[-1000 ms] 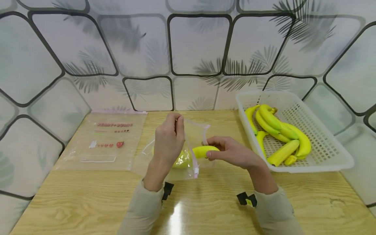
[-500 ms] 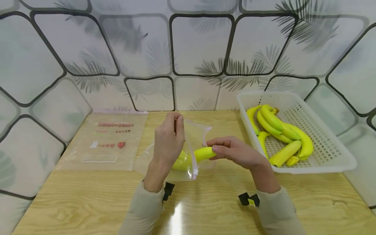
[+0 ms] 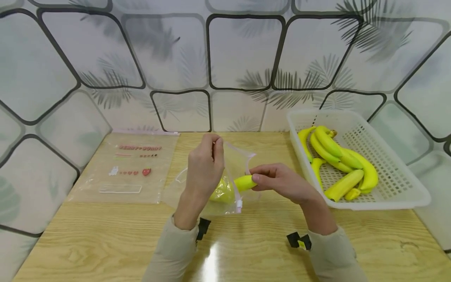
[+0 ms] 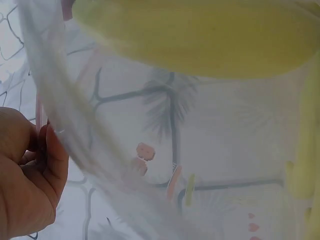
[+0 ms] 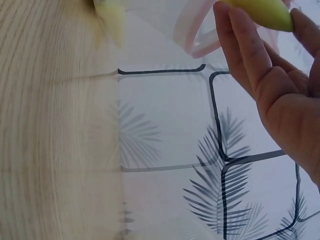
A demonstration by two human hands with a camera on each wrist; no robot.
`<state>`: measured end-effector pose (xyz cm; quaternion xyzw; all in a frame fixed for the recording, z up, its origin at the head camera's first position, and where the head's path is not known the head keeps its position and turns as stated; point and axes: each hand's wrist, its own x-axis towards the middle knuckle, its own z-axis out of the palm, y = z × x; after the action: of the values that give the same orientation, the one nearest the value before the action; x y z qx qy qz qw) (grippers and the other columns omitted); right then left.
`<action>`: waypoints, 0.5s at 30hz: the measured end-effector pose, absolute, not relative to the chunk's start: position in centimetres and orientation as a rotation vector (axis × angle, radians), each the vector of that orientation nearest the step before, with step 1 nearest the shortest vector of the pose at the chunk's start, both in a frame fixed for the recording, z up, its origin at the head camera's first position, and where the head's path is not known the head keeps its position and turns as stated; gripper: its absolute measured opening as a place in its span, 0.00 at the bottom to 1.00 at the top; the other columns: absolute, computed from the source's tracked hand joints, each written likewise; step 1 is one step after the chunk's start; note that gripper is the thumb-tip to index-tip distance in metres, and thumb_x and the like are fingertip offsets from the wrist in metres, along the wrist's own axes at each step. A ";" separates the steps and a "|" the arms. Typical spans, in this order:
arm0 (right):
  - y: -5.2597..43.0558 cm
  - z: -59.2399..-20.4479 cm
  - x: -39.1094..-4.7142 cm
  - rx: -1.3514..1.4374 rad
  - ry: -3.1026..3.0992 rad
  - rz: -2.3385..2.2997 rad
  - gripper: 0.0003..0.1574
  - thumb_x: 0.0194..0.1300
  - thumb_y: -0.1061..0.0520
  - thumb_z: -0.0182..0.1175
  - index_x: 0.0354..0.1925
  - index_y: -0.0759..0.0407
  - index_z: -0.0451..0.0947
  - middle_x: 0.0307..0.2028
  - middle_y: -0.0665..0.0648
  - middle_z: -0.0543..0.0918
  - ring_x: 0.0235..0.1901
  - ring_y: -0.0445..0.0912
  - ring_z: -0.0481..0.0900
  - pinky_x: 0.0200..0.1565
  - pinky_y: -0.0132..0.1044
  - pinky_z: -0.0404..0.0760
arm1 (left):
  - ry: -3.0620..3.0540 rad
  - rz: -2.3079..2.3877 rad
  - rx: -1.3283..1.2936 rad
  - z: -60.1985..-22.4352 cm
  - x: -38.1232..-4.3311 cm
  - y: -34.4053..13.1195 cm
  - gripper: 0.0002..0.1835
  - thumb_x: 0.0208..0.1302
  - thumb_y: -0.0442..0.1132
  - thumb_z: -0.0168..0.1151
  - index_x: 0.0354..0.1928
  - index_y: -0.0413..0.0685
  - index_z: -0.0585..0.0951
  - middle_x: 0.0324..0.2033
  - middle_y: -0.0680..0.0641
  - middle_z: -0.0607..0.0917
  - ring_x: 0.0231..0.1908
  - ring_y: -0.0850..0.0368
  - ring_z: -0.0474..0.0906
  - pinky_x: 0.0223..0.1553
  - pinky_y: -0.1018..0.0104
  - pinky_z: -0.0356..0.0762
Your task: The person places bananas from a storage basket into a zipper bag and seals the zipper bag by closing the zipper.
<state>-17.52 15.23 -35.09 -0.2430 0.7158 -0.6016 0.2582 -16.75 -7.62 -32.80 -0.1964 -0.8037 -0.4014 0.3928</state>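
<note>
My left hand (image 3: 206, 168) pinches the upper edge of a clear zip bag (image 3: 220, 207) and holds its mouth apart, facing right. Pink zipper strips line that mouth. In the left wrist view the fingers of the left hand (image 4: 35, 175) are curled on the pink strip. My right hand (image 3: 282, 182) grips the end of a yellow banana (image 3: 244, 183) between thumb and fingers, while the rest of the banana reaches through the mouth into the bag. More yellow fruit shows through the plastic beside it. In the right wrist view the banana tip (image 5: 267, 12) sits between fingers and thumb.
A white perforated basket (image 3: 394, 184) with several bananas (image 3: 341, 156) stands at the right. On the left a second clear zip bag (image 3: 127, 182) with printed pictures lies flat on the wooden table (image 3: 116, 235). A patterned backdrop (image 3: 243, 55) rises behind and at both sides.
My right hand has pushed the banana leftward, deeper into the bag, so less of it sticks out of the mouth. The left hand keeps its hold on the bag's edge.
</note>
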 end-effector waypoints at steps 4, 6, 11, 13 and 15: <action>14.6 -34.7 -17.2 -0.647 2.052 -1.642 0.24 0.76 0.53 0.54 0.55 0.74 0.76 0.48 0.64 0.83 0.47 0.48 0.84 0.50 0.40 0.83 | -2.042 -1.022 -0.500 -32.7 -16.8 -7.6 0.06 0.73 0.29 0.52 0.37 0.33 0.75 0.16 0.46 0.70 0.14 0.61 0.60 0.14 0.70 0.59; 14.1 -34.4 -16.9 -0.656 2.137 -1.639 0.22 0.77 0.54 0.52 0.52 0.73 0.78 0.46 0.65 0.84 0.46 0.50 0.84 0.49 0.39 0.84 | -2.044 -1.023 -0.498 -32.7 -16.8 -7.6 0.06 0.73 0.29 0.52 0.38 0.32 0.75 0.16 0.46 0.70 0.14 0.61 0.60 0.14 0.70 0.59; 13.2 -34.1 -16.2 -0.662 2.320 -1.576 0.19 0.77 0.56 0.50 0.49 0.71 0.80 0.43 0.64 0.84 0.45 0.53 0.84 0.47 0.37 0.84 | -2.049 -1.020 -0.493 -32.7 -16.7 -7.6 0.05 0.72 0.28 0.52 0.37 0.32 0.76 0.16 0.46 0.71 0.14 0.59 0.62 0.15 0.69 0.61; 13.0 -34.1 -16.0 -0.649 2.349 -1.549 0.18 0.77 0.56 0.51 0.49 0.70 0.80 0.43 0.63 0.84 0.45 0.53 0.84 0.47 0.36 0.84 | -2.051 -1.016 -0.490 -32.7 -16.7 -7.6 0.05 0.72 0.28 0.52 0.37 0.33 0.76 0.16 0.46 0.72 0.14 0.59 0.63 0.15 0.69 0.62; 13.0 -34.1 -15.9 -0.646 2.364 -1.523 0.18 0.77 0.56 0.51 0.49 0.69 0.80 0.42 0.61 0.84 0.44 0.51 0.84 0.47 0.36 0.84 | -2.053 -1.016 -0.493 -32.7 -16.7 -7.6 0.05 0.72 0.28 0.52 0.37 0.33 0.76 0.16 0.46 0.72 0.14 0.59 0.63 0.14 0.69 0.62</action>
<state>-15.88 12.98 -34.07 -0.2219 0.8126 -0.5236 0.1277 -16.66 -7.59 -32.70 -0.1938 -0.8073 -0.3994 0.3888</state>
